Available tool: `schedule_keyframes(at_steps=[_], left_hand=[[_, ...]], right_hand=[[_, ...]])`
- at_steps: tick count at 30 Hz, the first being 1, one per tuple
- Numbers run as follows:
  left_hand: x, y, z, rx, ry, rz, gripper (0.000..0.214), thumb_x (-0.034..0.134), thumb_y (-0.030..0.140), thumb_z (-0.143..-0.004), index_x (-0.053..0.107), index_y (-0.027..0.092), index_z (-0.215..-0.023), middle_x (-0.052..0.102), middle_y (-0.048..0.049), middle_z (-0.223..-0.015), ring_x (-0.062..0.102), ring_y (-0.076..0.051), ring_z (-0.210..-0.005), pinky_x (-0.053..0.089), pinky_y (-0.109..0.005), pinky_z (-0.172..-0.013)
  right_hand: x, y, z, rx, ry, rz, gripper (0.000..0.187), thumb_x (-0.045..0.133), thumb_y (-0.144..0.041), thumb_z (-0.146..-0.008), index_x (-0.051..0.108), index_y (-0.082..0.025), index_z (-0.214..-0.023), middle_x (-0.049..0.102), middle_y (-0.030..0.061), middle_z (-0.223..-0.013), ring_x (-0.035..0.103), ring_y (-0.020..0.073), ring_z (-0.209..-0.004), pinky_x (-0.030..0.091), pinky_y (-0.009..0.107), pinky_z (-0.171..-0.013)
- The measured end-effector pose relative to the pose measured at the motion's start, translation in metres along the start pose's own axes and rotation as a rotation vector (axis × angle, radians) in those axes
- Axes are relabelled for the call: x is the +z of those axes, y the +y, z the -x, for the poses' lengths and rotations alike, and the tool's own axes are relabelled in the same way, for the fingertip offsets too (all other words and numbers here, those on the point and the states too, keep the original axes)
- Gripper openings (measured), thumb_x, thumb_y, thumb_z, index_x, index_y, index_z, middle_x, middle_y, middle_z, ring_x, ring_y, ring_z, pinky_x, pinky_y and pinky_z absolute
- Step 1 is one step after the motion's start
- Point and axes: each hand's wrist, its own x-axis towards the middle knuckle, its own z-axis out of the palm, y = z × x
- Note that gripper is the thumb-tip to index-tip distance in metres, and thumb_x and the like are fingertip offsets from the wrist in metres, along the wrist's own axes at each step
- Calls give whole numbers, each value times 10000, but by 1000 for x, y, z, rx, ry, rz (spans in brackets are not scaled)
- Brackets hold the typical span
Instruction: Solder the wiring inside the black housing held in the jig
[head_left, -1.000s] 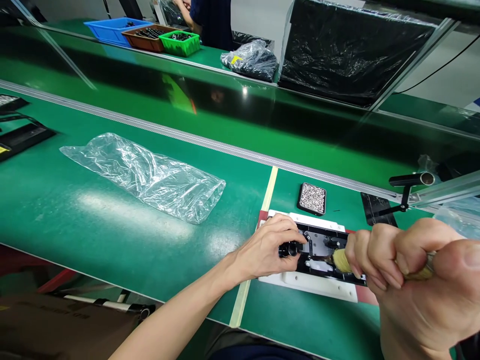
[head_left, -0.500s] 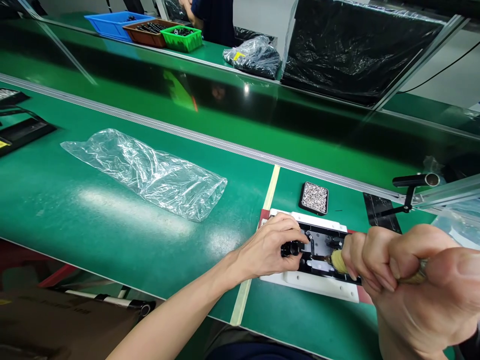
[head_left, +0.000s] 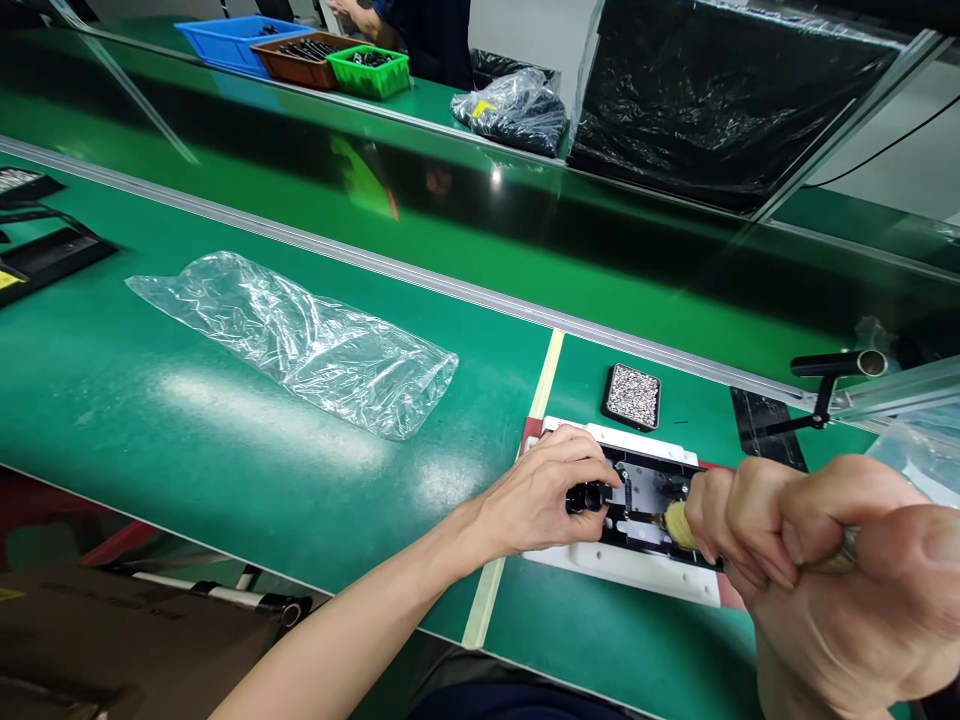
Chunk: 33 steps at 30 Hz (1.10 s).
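Note:
My right hand is wrapped around a screwdriver with a yellowish handle. Its shaft points left into a long black housing fitted with grey metal plates. Fingers of my left hand close around a black cylindrical part at the left end of that housing. The screwdriver's tip is beside this part; whether it sits in a screw is too small to tell. A white fixture lies under the housing, on a red base mostly covered by it.
A black tray of small metal pieces stands behind the fixture. To the left lies a clear plastic bag. A metal tube on a bracket juts in at right. Beyond the rail, a person stands near several bins.
The whole view has shifted slightly. Both hands keep their grip, and the screwdriver and housing stay in nearly the same position relative to each other.

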Motion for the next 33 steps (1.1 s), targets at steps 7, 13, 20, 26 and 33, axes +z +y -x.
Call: schedule_keyframes(at_steps=[7, 13, 20, 26, 33], left_hand=[[0, 0, 0, 5, 5, 3, 250, 682, 199, -881, 741, 189, -1124, 726, -48, -1101, 620, -188, -1166, 500, -350, -1088], [0, 0, 0, 1, -1, 6, 261, 689, 181, -871, 738, 183, -1128, 721, -43, -1106, 617, -180, -1166, 493, -339, -1095], [1, 1, -1, 4, 3, 7, 268, 694, 164, -859, 736, 181, -1123, 717, -37, -1096, 617, -178, -1159, 487, -336, -1098], [1, 0, -1, 13, 9, 10, 265, 691, 163, -861, 736, 180, -1122, 715, -35, -1094, 615, -174, -1164, 483, -326, -1096], [-1, 2, -1, 11, 10, 10, 252, 691, 170, -869, 737, 173, -1117, 718, -33, -1084, 617, -168, -1156, 484, -316, -1084]], right_hand=[[1, -2, 0, -4, -7, 15, 606, 525, -612, -1020, 449, -181, -601, 361, -17, -485, 380, 106, -401, 346, 288, -425], [4, -2, -1, -4, -16, 14, 619, 560, -626, -1004, 464, -178, -588, 369, -12, -493, 405, 107, -414, 357, 292, -433], [3, -2, 0, -8, -52, -10, 588, 606, -604, -993, 485, -177, -606, 380, -18, -489, 410, 98, -421, 355, 288, -436], [7, -4, -1, -16, -48, -13, 586, 636, -584, -981, 478, -175, -592, 373, -22, -482, 401, 91, -416, 347, 280, -427], [8, 0, -1, 9, -28, 2, 596, 624, -617, -977, 478, -181, -599, 386, -19, -486, 394, 96, -421, 333, 286, -440]])
